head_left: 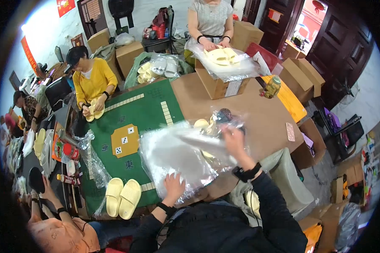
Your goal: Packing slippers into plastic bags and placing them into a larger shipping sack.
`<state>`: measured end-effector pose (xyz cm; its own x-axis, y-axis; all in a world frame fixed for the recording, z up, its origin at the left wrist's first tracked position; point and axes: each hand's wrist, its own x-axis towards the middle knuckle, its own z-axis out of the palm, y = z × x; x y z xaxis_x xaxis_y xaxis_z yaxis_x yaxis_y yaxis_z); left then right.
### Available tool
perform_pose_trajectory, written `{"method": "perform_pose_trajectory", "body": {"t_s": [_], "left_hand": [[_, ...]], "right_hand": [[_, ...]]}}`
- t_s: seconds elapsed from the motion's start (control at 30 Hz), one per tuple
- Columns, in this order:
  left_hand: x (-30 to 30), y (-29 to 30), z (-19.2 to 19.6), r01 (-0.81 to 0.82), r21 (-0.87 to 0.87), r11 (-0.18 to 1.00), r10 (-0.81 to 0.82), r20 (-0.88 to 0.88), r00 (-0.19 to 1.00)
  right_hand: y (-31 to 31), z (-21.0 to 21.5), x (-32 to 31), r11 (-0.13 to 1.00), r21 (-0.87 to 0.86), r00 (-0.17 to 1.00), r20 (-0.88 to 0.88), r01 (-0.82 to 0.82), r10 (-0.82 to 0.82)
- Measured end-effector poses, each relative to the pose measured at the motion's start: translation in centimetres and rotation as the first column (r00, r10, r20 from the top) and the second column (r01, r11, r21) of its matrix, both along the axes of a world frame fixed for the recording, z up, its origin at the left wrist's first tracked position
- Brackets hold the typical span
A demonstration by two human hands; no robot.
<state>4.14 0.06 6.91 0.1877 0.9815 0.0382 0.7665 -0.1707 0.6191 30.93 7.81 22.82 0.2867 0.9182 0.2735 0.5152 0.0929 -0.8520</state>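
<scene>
Lifting the clear bag (pixel 200 142) cleanly needs a steadied stack (pixel 159 154). Left hand (pixel 173 186): fingers apart. Right hand (pixel 234 141): fingers clamped on bag.

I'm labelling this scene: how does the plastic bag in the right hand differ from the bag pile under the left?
The plastic bag is raised in the right hand, while the bag pile lies flat on the table beneath the left hand. The plastic bag shows as a narrow, blurred strip; the bag pile looks broad and sharper. Both look like clear plastic.
</scene>
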Motion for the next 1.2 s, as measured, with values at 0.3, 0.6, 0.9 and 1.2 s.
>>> {"method": "perform_pose_trajectory", "body": {"t_s": [0.3, 0.6, 0.9, 1.2], "left_hand": [[-2.5, -2.6, -5.9, 0.064, -0.188, 0.98, -0.119, -0.301, 0.946], [-1.5, -3.1, -5.8, 0.076, -0.139, 0.987, -0.109, -0.25, 0.962], [-3.5, -3.1, -4.7, -0.359, 0.003, 0.933, 0.333, -0.382, 0.862], [-4.5, -3.1, -6.6, -0.565, -0.302, 0.768, 0.532, -0.192, 0.825]], "right_hand": [[4.4, 2.4, 9.1, 0.872, 0.441, 0.826, 0.397, 0.212, -0.401], [1.5, -17.6, 13.2, 0.891, -0.271, 0.884, 0.402, 0.364, -0.239], [-8.2, -14.4, -2.8, 0.912, -0.239, 0.836, 0.373, -0.333, 0.403], [-6.5, -19.3, -3.8, 0.755, -0.623, 0.677, 0.467, -0.206, 0.57]]}}
